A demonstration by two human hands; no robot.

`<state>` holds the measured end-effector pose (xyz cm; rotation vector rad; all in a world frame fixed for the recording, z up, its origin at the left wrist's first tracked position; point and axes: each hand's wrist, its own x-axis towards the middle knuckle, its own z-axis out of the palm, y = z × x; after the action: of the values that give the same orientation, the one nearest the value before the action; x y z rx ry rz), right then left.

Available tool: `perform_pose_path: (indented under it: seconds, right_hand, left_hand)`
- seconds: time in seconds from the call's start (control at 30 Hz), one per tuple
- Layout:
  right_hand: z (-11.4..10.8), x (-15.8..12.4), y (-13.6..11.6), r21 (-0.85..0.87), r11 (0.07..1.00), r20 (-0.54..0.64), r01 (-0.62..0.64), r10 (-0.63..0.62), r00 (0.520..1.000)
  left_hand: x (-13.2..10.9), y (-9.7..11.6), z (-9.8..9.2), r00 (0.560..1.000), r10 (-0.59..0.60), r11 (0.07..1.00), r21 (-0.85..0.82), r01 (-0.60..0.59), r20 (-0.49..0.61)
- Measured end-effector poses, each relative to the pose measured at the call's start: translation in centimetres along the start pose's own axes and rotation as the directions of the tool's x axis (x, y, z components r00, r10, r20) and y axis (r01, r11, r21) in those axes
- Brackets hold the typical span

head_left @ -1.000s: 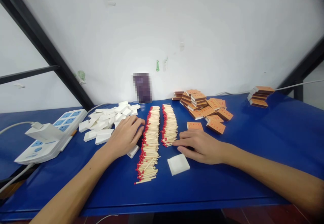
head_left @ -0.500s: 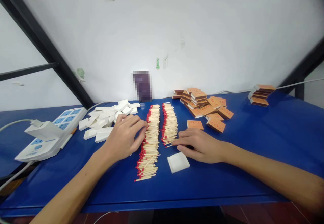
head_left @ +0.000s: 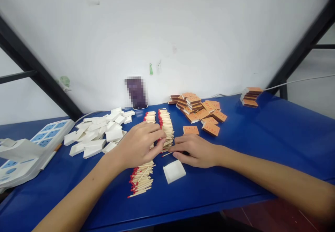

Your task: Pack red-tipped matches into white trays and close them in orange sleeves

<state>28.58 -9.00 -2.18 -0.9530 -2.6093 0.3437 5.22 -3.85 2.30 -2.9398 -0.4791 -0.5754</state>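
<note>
My left hand [head_left: 143,145] reaches across the left row of matches [head_left: 142,179], hiding its middle. Its thumb and forefinger tips come together beside the right row of matches [head_left: 165,123]; anything between them is hidden. At the near end of that right row, my right hand [head_left: 195,150] rests on its side with its fingers stretched toward the match ends and a gap above the thumb. A single match [head_left: 166,154] lies by its fingertips. Just below sits a white matchbox tray [head_left: 174,171]; whether it holds anything is not visible.
White trays [head_left: 95,134] are heaped at left, beside a power strip [head_left: 39,151]. Orange matchboxes [head_left: 202,113] lie piled at back right, with a small stack [head_left: 251,97] farther right. A phone [head_left: 136,92] leans on the wall. The blue table's front edge [head_left: 183,214] is near.
My left hand has moved right, from the left row's match heads across to the right row. My right hand stays near the right row's end. The camera view has shifted right.
</note>
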Motion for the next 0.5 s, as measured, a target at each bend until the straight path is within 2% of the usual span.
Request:
perform_pose_path:
  seconds: [0.1,0.27,0.4,0.5]
  right_hand:
    - [0.0,0.0,-0.1,0.033,0.999,0.006,-0.017,0.017,1.000]
    - [0.0,0.2,-0.3,0.220,0.967,0.003,-0.128,0.130,0.991]
    - [-0.1,0.3,-0.6,0.341,0.912,0.073,-0.227,0.215,0.974]
    - [-0.2,0.3,-0.7,0.395,0.875,0.114,-0.281,0.257,0.960]
  left_hand:
    - [-1.0,0.4,0.6,0.998,-0.054,0.998,0.022,0.053,0.046]
    - [-2.4,1.3,0.1,0.985,-0.133,0.991,-0.008,0.135,0.115]
    - [-2.2,1.8,0.0,0.987,-0.102,0.994,-0.037,0.107,0.126]
    - [-2.0,2.3,0.4,0.978,-0.100,0.992,-0.060,0.113,0.181]
